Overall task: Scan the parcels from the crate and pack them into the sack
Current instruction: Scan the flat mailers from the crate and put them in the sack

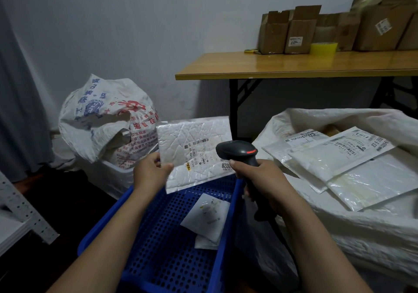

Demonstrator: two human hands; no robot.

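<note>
scanning step, judging by the pose. pinches the padded white parcel (194,150) at its lower left corner with the left grip (151,168), thumb on the face and fingers behind. holds it up over the far end of the blue crate (158,247), label side toward the camera. wraps the right grip (260,177) tight round the handle of the black scanner (235,151). keeps the scanner head just right of the label, overlapping the parcel's lower right edge in this view; touching or a little in front, cannot tell.

lies with its long axis left to right, the parcel, tipped up a little at the right. carries its barcode strip near the upper middle of the label, up and to the left of the scanner head. probably calls for only a small turn of the head toward that strip, or a slight shift of the parcel rightward.

to the right, past the crate's right rim: the white sack (362,236), open, with several flat parcels (352,157) stacked inside, labels up. nearer to the right grip, though that one is busy with the scanner. likely means a reach across from the left once the scan is done.

left to do: two small white parcels (207,215) on the crate floor, one partly over the other.
</note>
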